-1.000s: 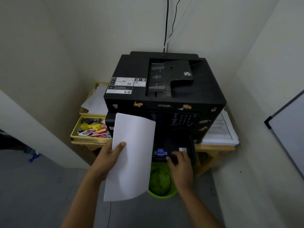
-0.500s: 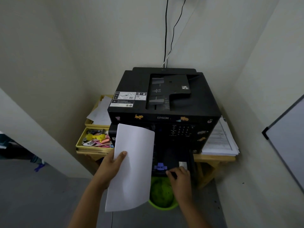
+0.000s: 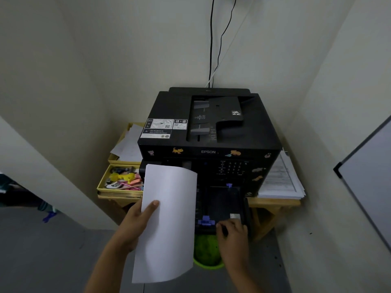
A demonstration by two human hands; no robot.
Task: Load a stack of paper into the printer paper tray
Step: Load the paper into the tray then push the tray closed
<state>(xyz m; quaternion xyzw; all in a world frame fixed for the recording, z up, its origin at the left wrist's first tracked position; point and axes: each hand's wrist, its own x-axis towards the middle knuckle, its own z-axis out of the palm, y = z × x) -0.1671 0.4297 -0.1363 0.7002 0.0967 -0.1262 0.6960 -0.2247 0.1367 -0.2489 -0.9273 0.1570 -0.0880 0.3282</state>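
Observation:
A black Epson printer (image 3: 208, 125) stands on a wooden table in a corner. Its black paper tray (image 3: 222, 205) is pulled out at the front, with purple guides and no paper visible in it. My right hand (image 3: 232, 233) grips the tray's front edge. My left hand (image 3: 137, 223) holds a white paper stack (image 3: 167, 225) upright and slightly curled, left of the tray and covering its left side.
A yellow organiser (image 3: 118, 185) with small stationery and loose sheets sits left of the printer. A pile of printed papers (image 3: 281, 182) lies on the wooden table (image 3: 273, 203) at the right. A green bin (image 3: 206, 250) stands below the tray. Walls close in on both sides.
The view has pulled back, so the printer sits lower in the frame. My right hand has drawn the tray further out. The left hand still holds the paper the same way.

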